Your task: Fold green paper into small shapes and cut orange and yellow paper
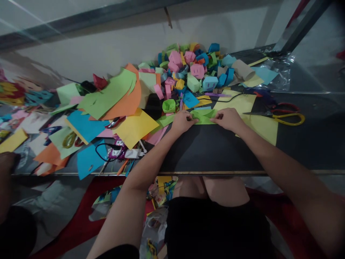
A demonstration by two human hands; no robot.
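Note:
A light green sheet of paper [204,118] lies on the dark tabletop in front of me, and its upper part looks folded or lifted. At its left end, my left hand [183,121] pinches the edge with curled fingers. My right hand [228,118] grips the opposite end in the same way. Just above the sheet are a blue paper piece [191,100] and a thin purple strip [217,95]. A small green paper cup shape [169,105] stands left of my left hand. Under and beside my right hand is a pale yellow sheet [262,130].
Yellow-handled scissors [289,119] lie at the right. Behind my hands is a heap of small folded paper shapes [197,71]. Loose coloured sheets [136,127], a black phone-like object [153,106] and a purple glue gun or similar tool [118,150] crowd the left. Another person's hand [7,162] shows far left.

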